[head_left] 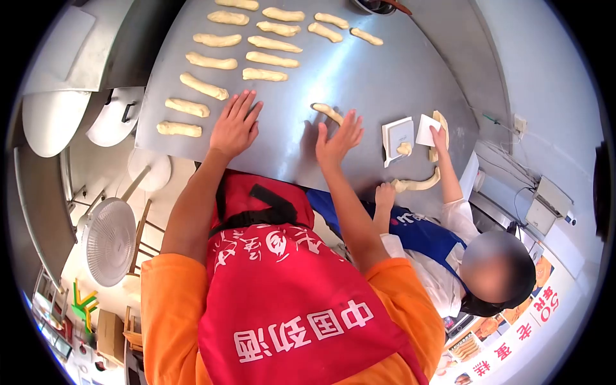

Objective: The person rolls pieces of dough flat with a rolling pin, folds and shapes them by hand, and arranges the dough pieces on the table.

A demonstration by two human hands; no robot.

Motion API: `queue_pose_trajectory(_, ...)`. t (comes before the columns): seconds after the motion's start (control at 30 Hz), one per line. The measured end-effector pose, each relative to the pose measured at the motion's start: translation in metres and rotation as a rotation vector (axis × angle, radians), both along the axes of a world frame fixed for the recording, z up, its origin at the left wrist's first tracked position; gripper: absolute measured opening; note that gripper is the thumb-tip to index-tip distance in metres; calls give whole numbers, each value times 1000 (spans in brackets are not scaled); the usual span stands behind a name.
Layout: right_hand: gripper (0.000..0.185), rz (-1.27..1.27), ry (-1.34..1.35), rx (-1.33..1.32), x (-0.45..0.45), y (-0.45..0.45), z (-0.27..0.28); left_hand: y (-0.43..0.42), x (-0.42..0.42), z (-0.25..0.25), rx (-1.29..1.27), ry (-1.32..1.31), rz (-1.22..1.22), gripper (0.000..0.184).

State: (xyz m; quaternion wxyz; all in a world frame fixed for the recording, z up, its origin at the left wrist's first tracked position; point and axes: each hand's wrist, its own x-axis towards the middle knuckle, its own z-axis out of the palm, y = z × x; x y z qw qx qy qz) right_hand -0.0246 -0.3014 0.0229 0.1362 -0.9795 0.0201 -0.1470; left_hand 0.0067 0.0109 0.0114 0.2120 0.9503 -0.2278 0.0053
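Head view: one short dough piece (pixel 326 111), pale and slightly curved, lying on the metal table (pixel 301 144), well apart from the laid-out strips. Progress, by judgement: fifteen strips in sight look shaped and set down, this piece seems in work, and uncut dough is left at the co-worker's side. Position: the piece slants toward the right hand (pixel 340 141), its lower end beside the gap between thumb and fingertips; contact cannot be told. Right hand: fingers fanned, thumb apart, no pinch visible. Left hand (pixel 235 125): fingers extended and slightly parted, palm down, nothing seen in its grasp, nearest the left column of strips (pixel 203 86); whether it touches the tabletop cannot be told. Beyond: a middle column of five strips (pixel 272 59), three more strips (pixel 325 33) to its right, a bowl (pixel 375 6) at the far edge. Right side: a scale (pixel 400 131) bearing a dough lump (pixel 404 149); the co-worker's hand (pixel 438 138) with a white scraper (pixel 425 130) against a dough slab (pixel 441 119); a dough rope (pixel 418 182) by the co-worker's other hand (pixel 385 194).
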Motion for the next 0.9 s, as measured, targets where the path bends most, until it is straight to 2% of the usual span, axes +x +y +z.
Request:
queue_pose_trajectory(0.07, 85, 0, -37, -55, 9, -8, 19, 0, 0, -1, 5, -6, 8, 54)
queue_pose_trajectory(0.17, 75, 191, 47, -80, 32, -29, 21, -1, 0, -1, 11, 9, -11, 55)
queue_pose_trajectory(0.27, 49, 326, 215, -3, 55, -54, -4, 0, -1, 0, 23, 21, -9, 56)
queue_pose_trajectory(0.3, 30, 372, 181, -62, 63, -56, -7, -1, 0, 0, 25, 20, -11, 57)
queue_pose_trajectory(0.4, 19, 307, 320, 120, 93, -67, 11, -1, 0, 2, 20, 49, -14, 58)
queue_pose_trajectory(0.43, 13, 287, 196, 108, 112, -78, 21, -1, 3, 0, 21, 39, -15, 58)
queue_pose_trajectory(0.53, 15, 258, -154, 61, 197, -130, 58, -2, -2, -3, 33, 50, -8, 59)
queue_pose_trajectory(0.57, 18, 268, -181, -19, 223, -152, 68, -2, -2, -1, 42, 62, -9, 60)
queue_pose_trajectory(0.63, 21, 274, -204, -166, 267, -194, 68, -3, 3, 3, 47, 63, -16, 60)
queue_pose_trajectory(0.73, 22, 278, -154, -231, 312, -235, 43, -2, 4, 2, 35, 76, -12, 61)
queue_pose_trajectory(0.83, 24, 251, -51, -313, 322, -238, -1, -2, 2, 8, 4, 103, -6, 63)
queue_pose_trajectory(0.9, 30, 150, -1, -285, 314, -238, -23, 1, -3, -15, -17, 78, -26, 65)
